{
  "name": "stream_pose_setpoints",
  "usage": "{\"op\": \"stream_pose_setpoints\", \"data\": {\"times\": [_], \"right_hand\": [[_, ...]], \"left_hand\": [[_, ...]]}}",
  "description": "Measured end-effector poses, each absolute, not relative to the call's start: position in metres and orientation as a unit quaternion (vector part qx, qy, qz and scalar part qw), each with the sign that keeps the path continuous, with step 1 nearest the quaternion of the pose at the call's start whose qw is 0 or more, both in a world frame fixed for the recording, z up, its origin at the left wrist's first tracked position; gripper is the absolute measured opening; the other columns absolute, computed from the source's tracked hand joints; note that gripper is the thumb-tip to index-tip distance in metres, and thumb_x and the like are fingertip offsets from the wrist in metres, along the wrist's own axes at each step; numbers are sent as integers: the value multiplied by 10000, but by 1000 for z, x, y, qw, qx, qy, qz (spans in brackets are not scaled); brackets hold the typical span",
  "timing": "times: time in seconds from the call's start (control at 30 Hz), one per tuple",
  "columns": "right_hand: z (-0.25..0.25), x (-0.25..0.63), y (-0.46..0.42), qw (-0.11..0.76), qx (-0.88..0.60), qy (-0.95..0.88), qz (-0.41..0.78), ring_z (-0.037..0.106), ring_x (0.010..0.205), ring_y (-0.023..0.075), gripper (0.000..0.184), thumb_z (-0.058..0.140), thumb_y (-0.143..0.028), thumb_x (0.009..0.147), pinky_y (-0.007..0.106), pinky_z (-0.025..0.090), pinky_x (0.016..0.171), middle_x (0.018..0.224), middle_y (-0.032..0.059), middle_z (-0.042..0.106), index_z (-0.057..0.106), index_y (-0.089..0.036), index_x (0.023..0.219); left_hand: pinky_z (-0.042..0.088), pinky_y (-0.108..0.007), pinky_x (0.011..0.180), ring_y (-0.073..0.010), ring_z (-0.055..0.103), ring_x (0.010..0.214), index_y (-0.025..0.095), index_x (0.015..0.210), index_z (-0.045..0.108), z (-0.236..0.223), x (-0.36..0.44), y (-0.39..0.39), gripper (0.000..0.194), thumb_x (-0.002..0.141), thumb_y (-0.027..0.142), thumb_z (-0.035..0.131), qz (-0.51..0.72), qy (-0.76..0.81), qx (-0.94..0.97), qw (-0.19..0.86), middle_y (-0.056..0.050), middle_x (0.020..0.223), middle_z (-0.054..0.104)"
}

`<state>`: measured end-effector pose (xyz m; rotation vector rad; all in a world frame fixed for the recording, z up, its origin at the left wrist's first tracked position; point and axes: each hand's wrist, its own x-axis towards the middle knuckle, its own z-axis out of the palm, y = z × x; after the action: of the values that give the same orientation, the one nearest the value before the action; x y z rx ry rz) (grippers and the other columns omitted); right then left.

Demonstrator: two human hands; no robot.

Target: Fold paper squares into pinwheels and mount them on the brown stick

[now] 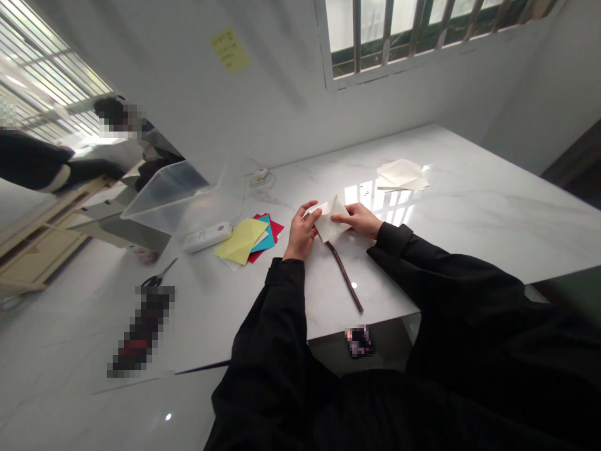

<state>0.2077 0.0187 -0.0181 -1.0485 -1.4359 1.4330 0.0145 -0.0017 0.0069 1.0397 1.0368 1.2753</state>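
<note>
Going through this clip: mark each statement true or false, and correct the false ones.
1. The left hand and right hand both hold a folded cream paper sheet. True.
2. Black-handled metal scissors lie on a stack of yellow, teal and red paper. False: they lie apart from it.
3. A slim reddish-brown strip lies on the white marble table. True.
4. A yellow sticky note is stuck to the barred window. False: it is on the white wall.
</note>
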Motion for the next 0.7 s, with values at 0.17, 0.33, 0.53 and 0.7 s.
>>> {"op": "stream_pose_setpoints", "data": {"times": [0.17, 0.33, 0.53, 0.7], "right_hand": [[-18, 207, 19, 421, -425, -566, 567, 629, 636, 146, 364, 878, -474, 826, 230, 470, 526, 793, 64, 762, 813, -135, 938], [-17, 207, 19, 424, -428, -562, 566, 621, 629, 138, 291, 849, -417, 857, 227, 468, 529, 780, 61, 750, 811, -135, 921], [-18, 206, 20, 428, -431, -566, 557, 626, 637, 145, 308, 834, -428, 856, 226, 461, 531, 779, 51, 752, 811, -135, 949], [-18, 206, 19, 430, -431, -575, 546, 598, 603, 134, 324, 836, -443, 841, 223, 432, 513, 726, 35, 724, 793, -126, 891]], "left_hand": [[557, -265, 704, -184, 714, 837, 181, 1033, 717, 4, 15, -1, 570, 656, 545, 941, 535, 435, 443, 573, -51, 957, 763], [564, -279, 703, -185, 715, 804, 166, 947, 718, 0, 14, 0, 595, 678, 663, 905, 537, 447, 426, 574, -61, 895, 763], [567, -299, 702, -234, 734, 863, 140, 961, 750, -2, 17, -1, 610, 595, 572, 978, 504, 442, 450, 590, -86, 911, 789], [586, -328, 790, -250, 744, 915, 134, 976, 772, -4, 19, -1, 580, 577, 491, 995, 506, 436, 456, 588, -92, 961, 810]]}}
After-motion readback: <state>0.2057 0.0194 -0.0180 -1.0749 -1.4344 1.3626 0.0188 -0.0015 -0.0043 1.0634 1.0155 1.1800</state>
